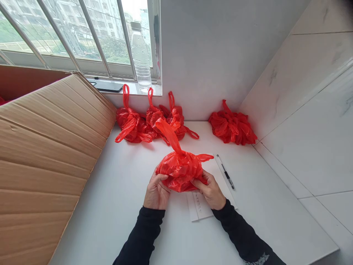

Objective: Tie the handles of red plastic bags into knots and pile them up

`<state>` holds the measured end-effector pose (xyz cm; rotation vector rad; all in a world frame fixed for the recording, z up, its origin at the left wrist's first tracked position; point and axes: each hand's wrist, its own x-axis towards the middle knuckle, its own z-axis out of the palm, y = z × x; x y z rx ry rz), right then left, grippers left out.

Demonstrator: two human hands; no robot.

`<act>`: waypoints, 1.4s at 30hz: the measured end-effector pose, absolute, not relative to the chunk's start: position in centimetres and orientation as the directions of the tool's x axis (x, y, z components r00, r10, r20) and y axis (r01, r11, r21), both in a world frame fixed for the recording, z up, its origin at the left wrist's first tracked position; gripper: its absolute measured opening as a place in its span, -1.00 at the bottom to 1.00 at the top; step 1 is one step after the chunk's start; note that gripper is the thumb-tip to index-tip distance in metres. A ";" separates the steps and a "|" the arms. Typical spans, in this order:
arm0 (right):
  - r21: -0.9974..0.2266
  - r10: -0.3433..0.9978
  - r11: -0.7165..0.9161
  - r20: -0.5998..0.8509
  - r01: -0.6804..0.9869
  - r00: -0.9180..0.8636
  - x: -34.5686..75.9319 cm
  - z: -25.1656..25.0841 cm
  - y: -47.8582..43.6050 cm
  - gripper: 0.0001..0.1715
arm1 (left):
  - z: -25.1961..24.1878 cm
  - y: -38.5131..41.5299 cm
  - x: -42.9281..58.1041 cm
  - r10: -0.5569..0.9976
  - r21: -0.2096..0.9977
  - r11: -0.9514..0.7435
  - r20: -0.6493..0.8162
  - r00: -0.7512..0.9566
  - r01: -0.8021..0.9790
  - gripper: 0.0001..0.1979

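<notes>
Between my hands I hold a knotted red plastic bag (180, 171), its tied handle loop standing up and a loose end pointing right. My left hand (157, 192) grips its left side, thumb in front. On the right side my right hand (211, 189) pinches the film, fingers closed. What the bag contains is hidden. Under it, partly covered by the bag and my right hand, lies white paper (200, 208) with a column of small handwriting. A black pen (226, 173) rests at the paper's right edge.
Several tied red bags (134, 125) sit against the back wall. A pile of crumpled red bags (233, 125) is in the right corner. At left stands a large cardboard box (46, 158). A water bottle (141, 59) and a dark flat device (107, 87) occupy the windowsill.
</notes>
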<state>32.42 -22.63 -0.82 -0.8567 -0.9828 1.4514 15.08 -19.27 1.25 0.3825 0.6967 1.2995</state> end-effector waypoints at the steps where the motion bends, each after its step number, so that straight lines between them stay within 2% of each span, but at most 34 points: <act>1: -0.917 0.994 -0.029 0.016 -0.398 -0.110 32.4 -0.9 -22.6 -0.59 | 1.3 -19.3 15.1 0.962 0.622 0.246 -0.252 0.108 -0.743 -0.34; 7: -0.933 0.995 0.007 0.042 -0.359 -0.089 32.4 -1.1 -22.6 -0.60 | 1.0 -19.3 14.9 0.966 0.633 0.237 -0.237 0.107 -0.737 -0.44; 10: -0.961 0.985 0.112 0.140 -0.252 -0.098 32.3 -1.0 -22.7 -0.59 | 0.7 -19.5 15.0 0.966 0.650 0.250 -0.214 0.144 -0.718 -0.67; 13: -0.972 0.968 0.167 0.193 -0.164 -0.161 32.1 -0.6 -23.0 -0.47 | 0.3 -19.8 15.3 0.963 0.705 0.257 -0.134 0.233 -0.661 -0.86; 15: -0.977 0.961 0.167 0.191 -0.132 -0.199 31.9 -0.4 -23.2 -0.49 | 0.1 -20.0 15.6 0.955 0.735 0.251 -0.081 0.286 -0.630 -0.69; 17: -0.979 0.958 0.171 0.192 -0.112 -0.212 31.9 -0.4 -23.2 -0.68 | 0.1 -20.0 15.7 0.955 0.745 0.242 -0.071 0.287 -0.621 -0.49; 19: -0.978 0.964 0.174 0.193 -0.116 -0.181 31.9 -0.7 -23.1 -0.84 | 0.1 -19.9 15.8 0.961 0.750 0.246 -0.109 0.253 -0.614 -0.50; 20: -0.978 0.970 0.171 0.189 -0.121 -0.155 32.0 -0.8 -23.0 -0.85 | 0.2 -19.9 15.8 0.964 0.749 0.248 -0.131 0.230 -0.615 -0.54; 22: -0.978 0.981 0.153 0.168 -0.141 -0.096 32.1 -0.9 -22.8 -0.75 | 0.5 -19.7 15.7 0.968 0.739 0.247 -0.165 0.187 -0.627 -0.56; 24: -0.975 0.987 0.134 0.147 -0.176 -0.060 32.3 -0.8 -22.6 -0.56 | 0.7 -19.6 15.7 0.972 0.728 0.235 -0.183 0.148 -0.644 -0.50; 27: -0.963 0.984 0.131 0.155 -0.233 -0.084 32.2 -0.3 -22.7 -0.33 | 0.8 -19.5 15.8 0.978 0.734 0.204 -0.175 0.111 -0.648 -0.44; 29: -0.964 0.987 0.108 0.134 -0.244 -0.093 32.1 -0.3 -22.7 -0.36 | 0.6 -19.5 15.9 0.982 0.757 0.187 -0.152 0.109 -0.627 -0.48; 33: -0.966 0.998 0.051 0.058 -0.254 -0.017 32.0 -0.8 -22.6 -0.65 | 0.1 -19.5 16.0 0.985 0.806 0.166 -0.114 0.126 -0.569 -0.51; 35: -0.964 0.997 0.064 0.071 -0.259 -0.019 32.1 -0.8 -22.5 -0.68 | 0.1 -19.5 16.0 0.986 0.817 0.159 -0.111 0.121 -0.554 -0.51; 37: -0.963 0.990 0.090 0.113 -0.255 -0.079 32.3 -0.4 -22.6 -0.61 | 0.1 -19.4 16.0 0.989 0.819 0.147 -0.115 0.093 -0.555 -0.50; 40: -0.966 0.970 0.119 0.162 -0.228 -0.179 32.2 0.5 -22.8 -0.37 | 0.2 -19.3 15.9 0.992 0.815 0.122 -0.116 0.047 -0.566 -0.47; 42: -0.973 0.976 0.107 0.142 -0.205 -0.166 32.0 0.7 -22.8 -0.34 | 0.3 -19.3 16.0 0.994 0.829 0.105 -0.102 0.036 -0.550 -0.48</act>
